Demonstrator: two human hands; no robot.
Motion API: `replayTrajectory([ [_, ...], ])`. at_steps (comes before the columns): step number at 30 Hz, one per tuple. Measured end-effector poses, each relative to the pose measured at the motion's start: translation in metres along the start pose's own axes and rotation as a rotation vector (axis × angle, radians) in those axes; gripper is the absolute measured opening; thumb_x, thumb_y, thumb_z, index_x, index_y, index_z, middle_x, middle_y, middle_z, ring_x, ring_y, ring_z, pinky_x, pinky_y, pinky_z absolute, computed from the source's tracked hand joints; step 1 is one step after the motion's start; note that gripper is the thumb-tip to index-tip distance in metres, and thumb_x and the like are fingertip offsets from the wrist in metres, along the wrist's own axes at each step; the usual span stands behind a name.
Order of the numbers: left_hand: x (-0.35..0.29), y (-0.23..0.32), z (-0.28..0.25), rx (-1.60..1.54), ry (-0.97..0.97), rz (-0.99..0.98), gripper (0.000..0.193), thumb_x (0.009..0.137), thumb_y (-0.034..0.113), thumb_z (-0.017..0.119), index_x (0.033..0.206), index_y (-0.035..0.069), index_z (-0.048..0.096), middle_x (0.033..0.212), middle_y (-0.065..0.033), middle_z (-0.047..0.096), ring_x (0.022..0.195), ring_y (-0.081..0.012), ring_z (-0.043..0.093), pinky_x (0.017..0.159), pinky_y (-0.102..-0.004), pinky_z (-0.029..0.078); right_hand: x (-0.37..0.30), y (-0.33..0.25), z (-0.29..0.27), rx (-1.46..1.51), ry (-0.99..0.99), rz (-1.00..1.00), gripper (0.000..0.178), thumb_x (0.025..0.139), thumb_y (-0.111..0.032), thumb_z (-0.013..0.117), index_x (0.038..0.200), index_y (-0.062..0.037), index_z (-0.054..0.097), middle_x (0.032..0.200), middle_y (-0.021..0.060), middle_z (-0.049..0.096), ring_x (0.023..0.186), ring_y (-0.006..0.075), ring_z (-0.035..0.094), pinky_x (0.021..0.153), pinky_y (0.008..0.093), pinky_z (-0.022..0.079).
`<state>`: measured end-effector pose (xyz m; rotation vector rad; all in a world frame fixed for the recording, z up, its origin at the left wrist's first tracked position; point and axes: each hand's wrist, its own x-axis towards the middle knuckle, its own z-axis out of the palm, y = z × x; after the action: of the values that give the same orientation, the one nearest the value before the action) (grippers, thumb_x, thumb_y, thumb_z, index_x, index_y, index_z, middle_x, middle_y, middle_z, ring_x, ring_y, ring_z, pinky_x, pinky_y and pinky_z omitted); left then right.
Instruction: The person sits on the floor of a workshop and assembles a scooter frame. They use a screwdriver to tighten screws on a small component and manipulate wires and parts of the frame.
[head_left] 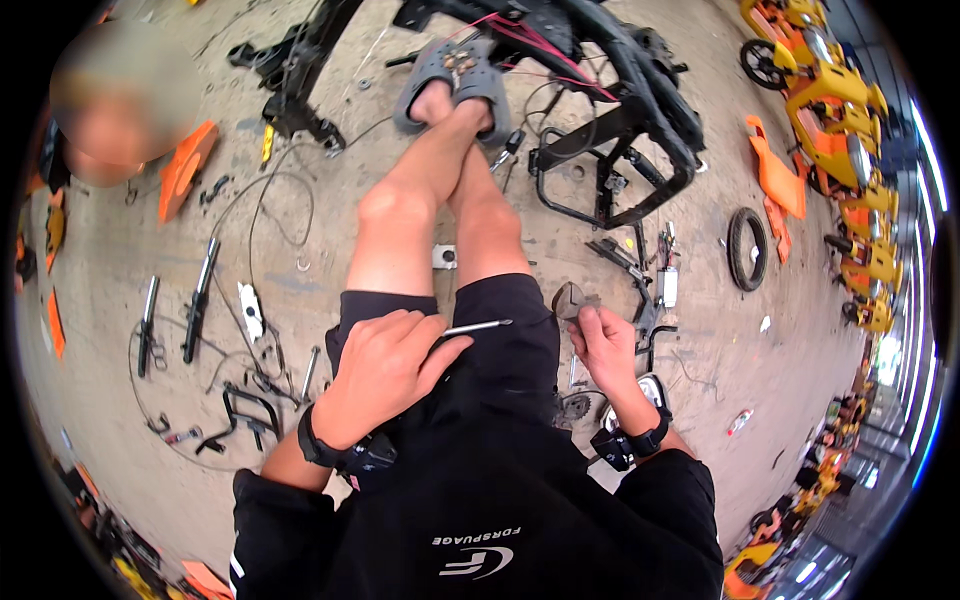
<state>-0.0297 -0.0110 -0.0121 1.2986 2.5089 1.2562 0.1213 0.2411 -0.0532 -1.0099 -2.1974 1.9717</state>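
Observation:
My left hand [388,368] is closed around a screwdriver [478,327]. Its bare metal shaft points right across my lap, and the handle is hidden in my fist. In my right hand [606,346], thumb and fingers pinch a small grey-brown part [568,300] with a rounded face, its exact kind unclear. The screwdriver tip stays a short gap left of that part. Both hands are above my black shorts [505,345], with a black band on each wrist.
Ahead stands a black vehicle frame [640,130] with red wires. Shock absorbers [201,300], cables and a black bracket [245,415] lie left. A tyre [747,249] and orange panels [775,175] lie right, near yellow scooters [830,120]. Another person [120,100] is at far left.

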Motion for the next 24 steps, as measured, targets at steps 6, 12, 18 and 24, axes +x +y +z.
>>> replayTrajectory([
  [6, -0.006, -0.005, -0.004, 0.036, 0.046, -0.022, 0.023, 0.081, 0.019, 0.076, 0.074, 0.003, 0.061, 0.056, -0.0087, 0.055, 0.052, -0.0262, 0.059, 0.046, -0.0371, 0.045, -0.001, -0.033, 0.028, -0.096, -0.106, -0.114, 0.036, 0.101, -0.029, 0.054, 0.078, -0.0014, 0.055, 0.058, -0.0009, 0.050, 0.050, 0.0034, 0.038, 0.046, 0.0206, 0.028],
  [12, -0.009, -0.008, -0.001, -0.039, 0.093, -0.041, 0.026, 0.082, 0.021, 0.075, 0.075, 0.002, 0.059, 0.054, -0.0095, 0.055, 0.049, -0.0265, 0.059, 0.043, -0.0366, 0.044, 0.006, -0.053, 0.026, -0.176, -0.177, -0.159, 0.027, 0.096, -0.021, 0.061, 0.081, 0.0023, 0.061, 0.064, 0.0014, 0.057, 0.058, 0.0064, 0.049, 0.053, 0.0239, 0.040],
  [18, -0.006, -0.002, -0.008, -0.016, 0.060, -0.053, 0.027, 0.086, 0.026, 0.070, 0.084, 0.002, 0.057, 0.051, -0.0082, 0.055, 0.045, -0.0263, 0.058, 0.040, -0.0352, 0.042, 0.024, -0.092, 0.033, -0.668, -0.184, -0.512, 0.019, 0.084, -0.013, 0.073, 0.090, 0.0030, 0.066, 0.066, 0.0091, 0.060, 0.052, 0.0171, 0.053, 0.051, 0.0284, 0.043],
  [24, -0.011, -0.003, -0.007, 0.016, 0.032, -0.030, 0.033, 0.086, 0.027, 0.070, 0.068, 0.006, 0.053, 0.048, -0.0061, 0.051, 0.042, -0.0240, 0.056, 0.039, -0.0338, 0.042, 0.032, -0.116, 0.049, -0.752, -0.333, -0.693, 0.024, 0.072, -0.007, 0.078, 0.094, -0.0028, 0.070, 0.065, 0.0089, 0.058, 0.052, 0.0198, 0.055, 0.050, 0.0308, 0.042],
])
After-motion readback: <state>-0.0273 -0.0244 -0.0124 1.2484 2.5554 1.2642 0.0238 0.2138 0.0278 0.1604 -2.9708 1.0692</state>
